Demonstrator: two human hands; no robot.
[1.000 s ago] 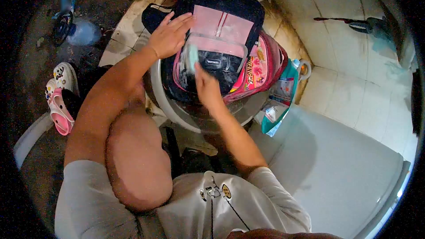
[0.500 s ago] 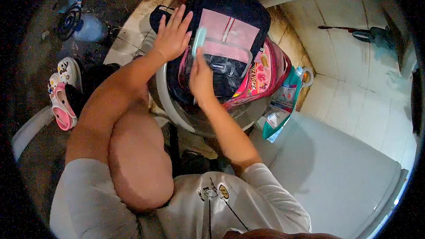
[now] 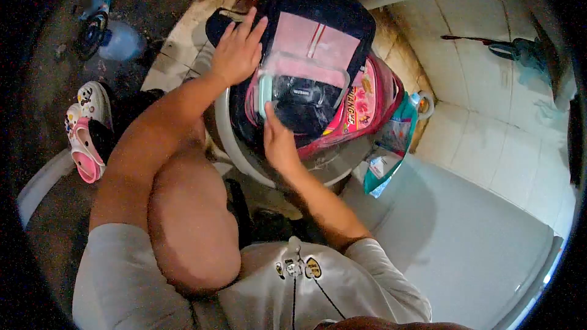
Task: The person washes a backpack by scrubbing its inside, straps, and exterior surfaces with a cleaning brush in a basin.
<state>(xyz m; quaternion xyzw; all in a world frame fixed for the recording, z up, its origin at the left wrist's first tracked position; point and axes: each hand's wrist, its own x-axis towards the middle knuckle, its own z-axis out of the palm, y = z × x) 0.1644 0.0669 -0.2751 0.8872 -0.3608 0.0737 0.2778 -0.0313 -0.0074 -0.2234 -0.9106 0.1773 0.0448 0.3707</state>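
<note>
A black and pink backpack lies over the rim of a round tub, its pink front panel facing up. My right hand is closed around a pale green scrub brush, which rests on the left edge of the front pocket; its bristles are hidden. My left hand lies flat with fingers spread on the backpack's left side. Whitish wet streaks show on the pink cloth. Beneath the backpack, a pink printed bag with a clear cover sticks out to the right.
To the right stand a grey flat-topped surface and a teal bag holding small packets. Pink and white clogs and a blue plastic jug are on the left. A tiled wall bounds the right side.
My right hand has drawn the scrub brush down and slightly left, from the pink panel to the pocket's lower left edge. My left hand stays nearly in place.
</note>
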